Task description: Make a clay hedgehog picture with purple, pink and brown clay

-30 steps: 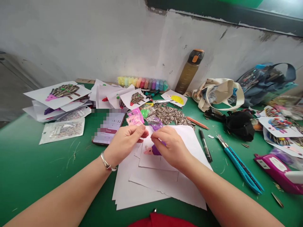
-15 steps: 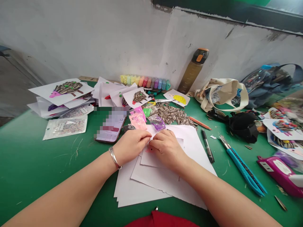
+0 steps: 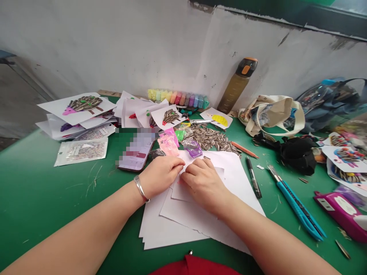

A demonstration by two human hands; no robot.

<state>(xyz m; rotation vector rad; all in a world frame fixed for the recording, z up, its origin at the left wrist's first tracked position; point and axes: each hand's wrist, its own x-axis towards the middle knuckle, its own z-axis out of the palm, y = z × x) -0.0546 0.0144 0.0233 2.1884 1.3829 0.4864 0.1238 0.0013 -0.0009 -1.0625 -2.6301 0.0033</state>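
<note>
My left hand [image 3: 161,175], with a silver bangle at the wrist, is closed in a pinch over the left side of a small white card [image 3: 180,194]. My right hand [image 3: 207,186] is closed too, its fingers curled and bent down at the card's middle. The fingertips almost meet, and whatever lies between them is hidden. A bit of salmon colour shows on the card beside the right fingers. Under the card lies a stack of larger white paper [image 3: 177,233]. Just beyond the hands are a peach clay packet [image 3: 168,145] and a purple clay packet [image 3: 192,148].
A heap of striped sunflower seeds [image 3: 212,137] lies behind the paper. Left stand a phone [image 3: 136,152] and stacked hedgehog pictures [image 3: 57,103]. Rightward are a pen [image 3: 254,177], a blue utility knife [image 3: 301,210] and a magenta device [image 3: 341,215]. A bottle [image 3: 237,86] leans against the wall.
The view has shifted slightly, so the scene sits a little further right. The right fingers have moved a little and cover more of the salmon mark. Both hands stay closed over the card.
</note>
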